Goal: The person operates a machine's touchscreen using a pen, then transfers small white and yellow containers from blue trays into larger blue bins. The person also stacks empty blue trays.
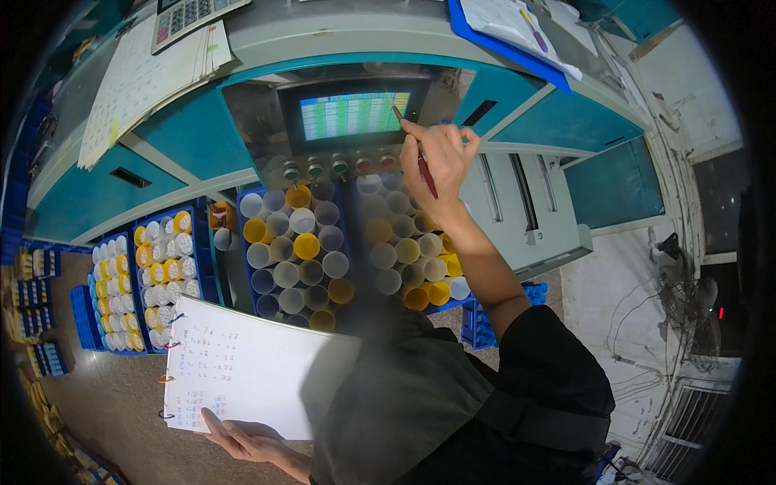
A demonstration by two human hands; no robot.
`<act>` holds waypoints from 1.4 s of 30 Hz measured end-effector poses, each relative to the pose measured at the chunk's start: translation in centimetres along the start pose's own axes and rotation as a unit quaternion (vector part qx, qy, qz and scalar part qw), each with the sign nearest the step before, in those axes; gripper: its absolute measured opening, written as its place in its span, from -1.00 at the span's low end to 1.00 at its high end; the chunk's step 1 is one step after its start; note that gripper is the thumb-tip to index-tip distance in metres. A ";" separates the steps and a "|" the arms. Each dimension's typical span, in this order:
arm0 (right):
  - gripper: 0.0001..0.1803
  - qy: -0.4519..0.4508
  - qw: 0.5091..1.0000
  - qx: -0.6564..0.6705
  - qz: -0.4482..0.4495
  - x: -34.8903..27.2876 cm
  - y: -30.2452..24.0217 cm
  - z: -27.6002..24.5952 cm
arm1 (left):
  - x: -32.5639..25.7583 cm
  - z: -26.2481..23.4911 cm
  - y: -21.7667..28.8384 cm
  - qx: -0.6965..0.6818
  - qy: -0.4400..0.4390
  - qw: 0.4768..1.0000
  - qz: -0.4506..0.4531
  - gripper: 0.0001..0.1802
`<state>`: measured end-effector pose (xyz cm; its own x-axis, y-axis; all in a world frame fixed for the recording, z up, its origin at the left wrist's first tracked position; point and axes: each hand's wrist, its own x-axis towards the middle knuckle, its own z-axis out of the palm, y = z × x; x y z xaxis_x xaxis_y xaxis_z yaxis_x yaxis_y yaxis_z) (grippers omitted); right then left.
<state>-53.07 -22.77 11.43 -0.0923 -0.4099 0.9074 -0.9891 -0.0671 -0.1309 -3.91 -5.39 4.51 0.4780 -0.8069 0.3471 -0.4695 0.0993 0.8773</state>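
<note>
My right hand (443, 162) is raised and closed around a dark red pen (427, 174). The pen's upper end points at the right side of a lit touch screen (347, 117), which shows a table of coloured cells. From this view I cannot tell whether it touches the glass. Down at the lower left, my left hand (242, 440) grips the bottom edge of a ring-bound notebook (267, 364), thumb on the page. Its open white page carries handwritten columns in blue and red; my dark clothing covers its right part.
Push buttons (315, 168) sit below the screen. Under them stand blue crates of white and yellow tubes (307, 245), with more filled crates (171, 271) to the left. Papers (149, 85), a calculator (187, 20) and a blue clipboard (477, 39) lie on the ledge above.
</note>
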 end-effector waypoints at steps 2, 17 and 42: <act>-0.75 -0.011 1.000 0.003 0.003 -0.3 0.0 -0.2 | 0.0 0.1 0.0 -0.029 0.008 0.999 -0.016 -0.54; -0.29 -0.401 0.915 -0.023 -0.045 -11.2 -3.4 6.8 | 0.1 0.4 0.9 -0.019 -0.003 1.000 0.008 -0.52; -0.65 -0.275 0.840 0.467 0.010 -4.2 -13.8 -2.5 | -0.3 1.0 1.9 -0.052 -0.013 0.997 0.049 -0.61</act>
<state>-39.29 -17.85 10.48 0.2142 -0.7603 0.6132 -0.4422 -0.6353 -0.6332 -5.69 -5.56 5.78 0.4137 -0.8044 0.4264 -0.4338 0.2376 0.8691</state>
